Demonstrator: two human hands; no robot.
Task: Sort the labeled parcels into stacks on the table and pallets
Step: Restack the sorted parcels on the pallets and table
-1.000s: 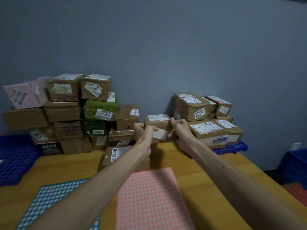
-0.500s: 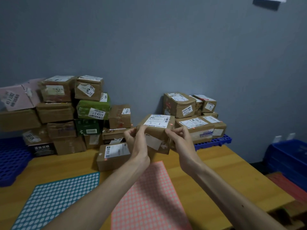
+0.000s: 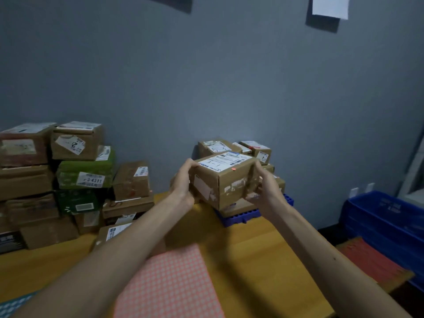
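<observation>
I hold a brown cardboard parcel in the air with both hands, its white shipping label and a small red dot facing up. My left hand grips its left side and my right hand its right side. Behind it a small stack of labeled parcels rests on a blue pallet at the table's back right. A bigger pile of brown and green parcels stands against the wall at the left. One flat parcel lies on the wooden table, partly hidden by my left forearm.
A pink dotted sheet lies on the table near me, and a teal dotted sheet shows at the lower left. Blue crates stand on the floor at the right, beside a red mat. A white paper hangs on the grey wall.
The parcel went from resting among the boxes to held up and carried right, now in front of the right stack. The view has turned up and to the right.
</observation>
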